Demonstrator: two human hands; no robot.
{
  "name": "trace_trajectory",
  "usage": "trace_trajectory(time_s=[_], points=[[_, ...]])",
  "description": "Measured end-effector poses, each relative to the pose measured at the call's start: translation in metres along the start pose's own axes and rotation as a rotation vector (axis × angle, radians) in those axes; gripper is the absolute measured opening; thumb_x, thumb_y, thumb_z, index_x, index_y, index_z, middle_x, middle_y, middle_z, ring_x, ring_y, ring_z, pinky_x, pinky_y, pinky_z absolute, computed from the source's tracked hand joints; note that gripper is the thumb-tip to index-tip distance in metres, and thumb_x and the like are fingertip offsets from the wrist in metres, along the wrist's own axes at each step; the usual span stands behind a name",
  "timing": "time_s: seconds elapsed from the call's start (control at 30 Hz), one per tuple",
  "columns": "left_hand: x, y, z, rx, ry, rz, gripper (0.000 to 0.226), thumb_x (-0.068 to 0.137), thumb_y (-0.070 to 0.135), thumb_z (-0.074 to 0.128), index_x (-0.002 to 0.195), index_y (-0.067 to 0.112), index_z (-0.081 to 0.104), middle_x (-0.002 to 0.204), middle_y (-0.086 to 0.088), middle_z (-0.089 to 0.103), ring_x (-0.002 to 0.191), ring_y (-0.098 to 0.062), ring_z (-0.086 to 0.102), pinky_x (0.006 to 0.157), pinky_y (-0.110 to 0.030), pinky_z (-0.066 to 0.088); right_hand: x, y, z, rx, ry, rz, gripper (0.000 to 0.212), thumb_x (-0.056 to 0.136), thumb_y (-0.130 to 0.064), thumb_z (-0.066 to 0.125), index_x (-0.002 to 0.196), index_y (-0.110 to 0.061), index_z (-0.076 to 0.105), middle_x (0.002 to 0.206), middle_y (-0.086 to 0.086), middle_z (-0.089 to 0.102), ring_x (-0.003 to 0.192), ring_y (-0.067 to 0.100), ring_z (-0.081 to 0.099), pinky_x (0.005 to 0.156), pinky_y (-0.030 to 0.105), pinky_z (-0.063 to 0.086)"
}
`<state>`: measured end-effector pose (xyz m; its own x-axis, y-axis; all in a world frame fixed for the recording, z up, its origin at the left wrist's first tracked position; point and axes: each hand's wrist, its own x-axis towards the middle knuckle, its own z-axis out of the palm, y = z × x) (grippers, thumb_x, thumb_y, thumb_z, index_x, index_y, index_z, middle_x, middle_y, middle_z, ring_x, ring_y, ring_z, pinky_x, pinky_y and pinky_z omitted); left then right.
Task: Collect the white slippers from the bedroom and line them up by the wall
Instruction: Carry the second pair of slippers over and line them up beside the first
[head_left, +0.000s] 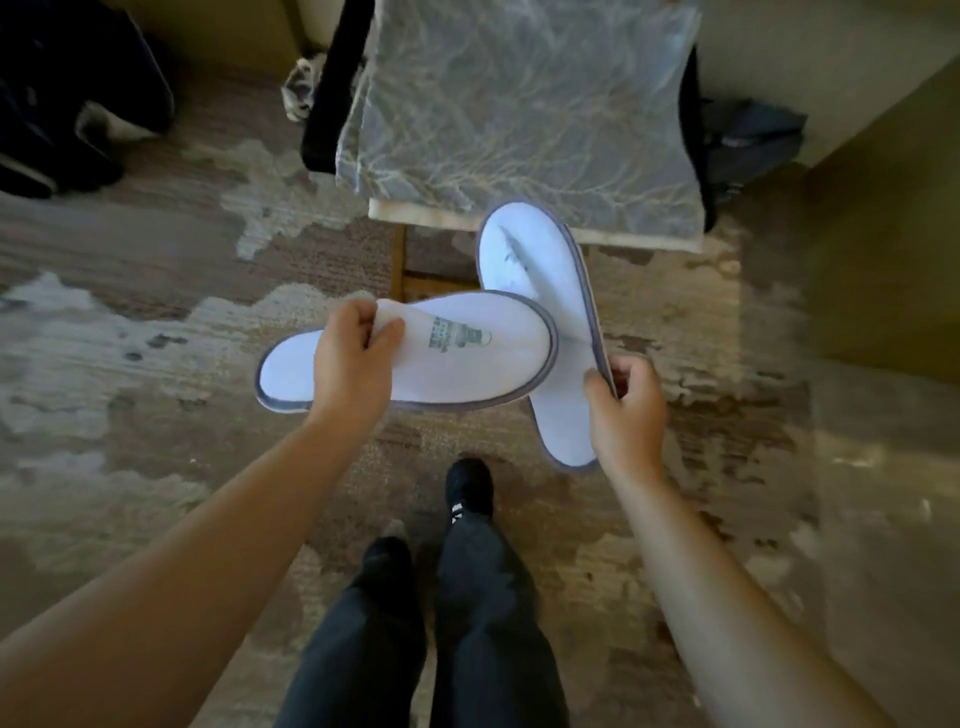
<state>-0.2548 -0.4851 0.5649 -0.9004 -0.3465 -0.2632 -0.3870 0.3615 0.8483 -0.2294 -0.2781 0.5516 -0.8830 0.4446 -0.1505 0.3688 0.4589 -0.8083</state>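
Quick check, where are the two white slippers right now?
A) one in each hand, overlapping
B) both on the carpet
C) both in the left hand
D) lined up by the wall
A: the left hand pinches the sideways slipper and the right hand grips the lengthwise slipper, the first overlapping the second above the carpet.

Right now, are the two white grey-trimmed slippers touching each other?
Cannot tell. In the head view the logo-printed white slipper in the left hand overlaps the right hand's white slipper, hiding any contact or gap.
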Motion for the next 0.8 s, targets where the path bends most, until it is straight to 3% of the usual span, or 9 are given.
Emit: trace_trajectory(time_s=[0.1,0.23,0.37,0.47,0.6,0.8], points=[[-0.037,0.058,0.016,-0.015,-0.105,0.076,0.008,0.088,0.020,0.046,0.095,0.017,0.046,0.073,0.014,0.047,0.066,0.000,0.044,0.044,0.001,0.034,-0.019,-0.009,-0.073,0.055,0.137,0.061,0.017,0.082,-0.013,0.053,0.098,-0.008,0.053,0.080,-0.001,0.054,0.071,0.014,0.050,0.054,0.018,0.036],[-0.093,0.132,0.056,-0.042,-0.255,0.193,0.022,0.087,0.023,0.048,0.105,0.011,0.050,0.077,0.009,0.051,0.069,-0.002,0.046,0.053,-0.016,0.035,-0.041,-0.004,-0.176,0.136,0.327,0.150,0.015,0.082,-0.013,0.053,0.096,-0.013,0.050,0.074,-0.013,0.047,0.066,0.002,0.046,0.045,0.005,0.037],[-0.159,0.193,0.116,-0.070,-0.406,0.293,0.023,0.087,0.021,0.047,0.106,0.010,0.051,0.082,0.005,0.054,0.072,-0.006,0.048,0.060,-0.024,0.036,-0.067,0.024,-0.277,0.178,0.508,0.230,0.013,0.082,-0.016,0.053,0.090,-0.020,0.045,0.077,-0.011,0.048,0.074,0.012,0.048,0.059,0.024,0.041],[-0.217,0.231,0.177,-0.077,-0.524,0.320,0.020,0.087,0.017,0.048,0.106,0.011,0.053,0.092,0.000,0.056,0.083,-0.017,0.051,0.072,-0.032,0.037,-0.088,0.061,-0.359,0.193,0.629,0.282,0.012,0.082,-0.018,0.053,0.089,-0.022,0.044,0.081,-0.004,0.051,0.080,0.019,0.049,0.062,0.026,0.042],[-0.308,0.271,0.274,-0.020,-0.642,0.395,0.020,0.086,0.014,0.049,0.106,0.013,0.052,0.099,0.002,0.052,0.087,-0.016,0.048,0.076,-0.029,0.036,-0.117,0.119,-0.469,0.221,0.747,0.345,0.009,0.084,-0.017,0.052,0.090,-0.018,0.046,0.088,0.002,0.053,0.083,0.021,0.051,0.070,0.038,0.046],[-0.445,0.306,0.404,0.065,-0.832,0.495,0.025,0.085,0.016,0.052,0.110,0.011,0.051,0.102,0.003,0.048,0.090,-0.015,0.045,0.080,-0.026,0.037,-0.165,0.198,-0.591,0.225,0.951,0.435,0.008,0.084,-0.013,0.053,0.087,-0.017,0.047,0.076,-0.008,0.050,0.069,0.009,0.047,0.066,0.030,0.040]])
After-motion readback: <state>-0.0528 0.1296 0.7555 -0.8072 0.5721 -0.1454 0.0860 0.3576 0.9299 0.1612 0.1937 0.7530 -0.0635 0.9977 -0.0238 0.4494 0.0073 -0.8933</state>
